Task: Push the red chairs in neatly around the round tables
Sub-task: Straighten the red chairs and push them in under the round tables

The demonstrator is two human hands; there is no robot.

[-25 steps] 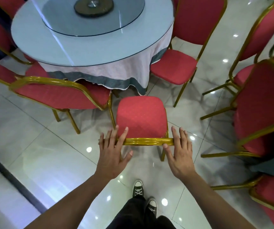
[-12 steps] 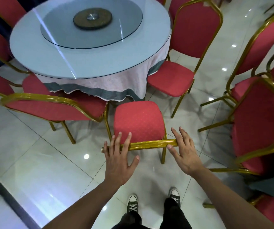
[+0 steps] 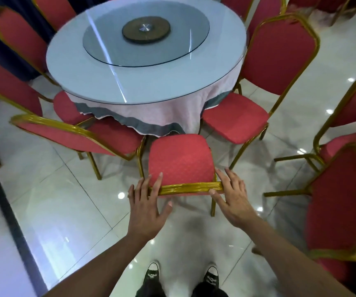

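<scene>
Head cam: both my hands on gold top rail of the red chair [image 3: 181,161] in front of me. L hand [image 3: 146,207] flat, fingers straight over rail's left end, thumb spread, gripping nothing. R hand [image 3: 233,195] same at right end, fingers straight. Chair's seat front sits just at tablecloth [image 3: 151,116] hem of round table [image 3: 142,67], btwn two neighbor chairs.

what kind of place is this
Most likely a restaurant banquet hall or function room. A round table draped in cloth carries a glass lazy Susan, ringed by matching red padded banquet chairs with gold frames, and more of the same chairs stand on the glossy tiled floor.
</scene>
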